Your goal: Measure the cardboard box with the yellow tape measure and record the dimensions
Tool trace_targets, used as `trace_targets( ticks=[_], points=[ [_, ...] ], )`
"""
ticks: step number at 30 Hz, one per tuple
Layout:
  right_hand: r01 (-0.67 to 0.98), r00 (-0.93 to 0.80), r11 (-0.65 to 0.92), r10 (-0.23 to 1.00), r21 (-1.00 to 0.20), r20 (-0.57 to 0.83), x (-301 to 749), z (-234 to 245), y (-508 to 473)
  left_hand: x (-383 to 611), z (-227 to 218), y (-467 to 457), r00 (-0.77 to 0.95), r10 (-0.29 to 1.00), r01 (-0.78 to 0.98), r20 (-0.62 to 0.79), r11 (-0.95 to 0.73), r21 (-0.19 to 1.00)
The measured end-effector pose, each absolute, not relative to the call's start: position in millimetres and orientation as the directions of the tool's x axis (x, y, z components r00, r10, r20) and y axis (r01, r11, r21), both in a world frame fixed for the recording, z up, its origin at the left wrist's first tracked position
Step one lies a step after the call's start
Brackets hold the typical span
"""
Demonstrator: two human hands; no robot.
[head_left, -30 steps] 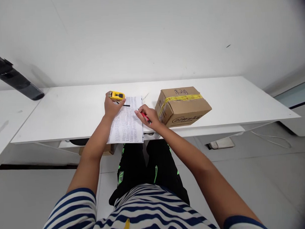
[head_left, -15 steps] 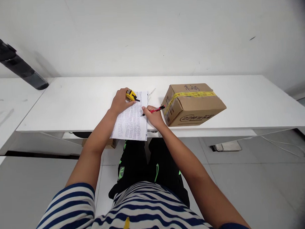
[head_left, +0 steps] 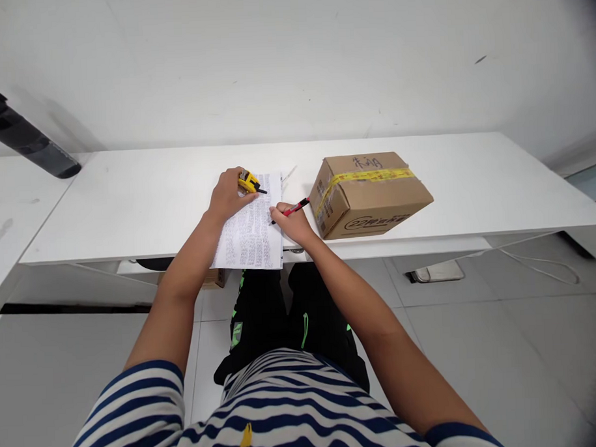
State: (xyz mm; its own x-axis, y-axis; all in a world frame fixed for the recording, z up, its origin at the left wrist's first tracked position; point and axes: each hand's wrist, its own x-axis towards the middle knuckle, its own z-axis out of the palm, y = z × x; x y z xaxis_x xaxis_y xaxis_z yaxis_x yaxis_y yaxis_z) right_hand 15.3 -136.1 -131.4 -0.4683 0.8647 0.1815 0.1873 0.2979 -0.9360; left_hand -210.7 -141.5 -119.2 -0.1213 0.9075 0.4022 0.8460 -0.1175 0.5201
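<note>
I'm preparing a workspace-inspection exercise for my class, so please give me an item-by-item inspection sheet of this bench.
Surface: white desk; the paper overhangs its near edge.
Job's things: paper with dense writing, too small to read; red-and-black pen; yellow-and-black tool, perhaps a tape measure.
Clutter: taped cardboard box right of the paper; dark cylinder at far left.
Hands: left hand holds the yellow-and-black tool over the paper; right hand holds the pen, its tip at the paper, contact uncertain.
Cables: pale cable on the floor, right side.
Surroundings: pale wall behind; grey tiled floor.
</note>
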Motion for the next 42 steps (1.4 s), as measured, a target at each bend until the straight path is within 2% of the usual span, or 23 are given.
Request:
trace_targets(
  ticks=[10,16,19,42],
  points=[
    [0.206,-0.412,0.272,0.895,-0.940,0.169,14.9,-128.9,-135.1,-209.5,-119.2,-142.1,-0.090,0.898,0.869,0.430,-0.140,0.475],
    [0.184,-0.468,0.282,0.867,-0.942,0.169,14.8,-128.8,-135.8,-210.4,-120.4,-142.0,-0.084,0.893,0.887,0.442,-0.135,0.441],
    [0.203,-0.439,0.284,0.882,-0.937,0.172,15.0,-128.1,-135.5,-210.8,-121.7,-141.7,-0.083,0.884,0.891,0.461,-0.141,0.431],
    [0.202,-0.415,0.298,0.889,-0.933,0.194,17.7,-129.4,-134.8,-211.4,-122.0,-139.3,-0.088,0.892,0.883,0.444,-0.137,0.449]
  ],
)
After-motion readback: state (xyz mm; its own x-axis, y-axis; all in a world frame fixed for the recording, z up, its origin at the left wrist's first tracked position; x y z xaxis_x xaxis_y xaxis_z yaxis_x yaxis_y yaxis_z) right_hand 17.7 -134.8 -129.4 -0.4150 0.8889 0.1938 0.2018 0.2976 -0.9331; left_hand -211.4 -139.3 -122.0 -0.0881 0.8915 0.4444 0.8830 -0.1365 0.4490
